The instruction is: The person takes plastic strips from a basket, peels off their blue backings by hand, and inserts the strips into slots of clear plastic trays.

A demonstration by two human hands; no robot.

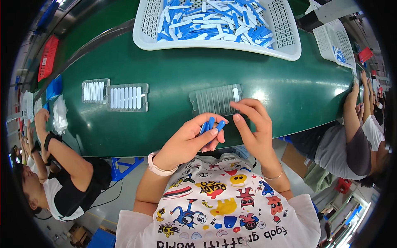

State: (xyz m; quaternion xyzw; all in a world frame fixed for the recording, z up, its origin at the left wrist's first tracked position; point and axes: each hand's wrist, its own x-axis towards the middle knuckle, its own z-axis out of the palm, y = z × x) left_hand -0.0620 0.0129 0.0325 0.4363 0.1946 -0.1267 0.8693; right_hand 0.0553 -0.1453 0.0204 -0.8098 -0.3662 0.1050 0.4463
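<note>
Above a green surface, the left hand closes around several small blue sticks, seemingly light, stiff and best pinched mid-length, while the right hand, fingers loosely spread and empty, hovers at a clear slotted tray

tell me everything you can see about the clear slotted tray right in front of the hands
The clear slotted tray is a flat rectangle of see-through plastic with a row of narrow upright slots. It lies flat on the green belt, near its front edge. Only the slot at its right end holds a white strip; the others look empty. The right hand has fingertips at its front edge; the left hand, gripping blue strips, sits just below.
</note>
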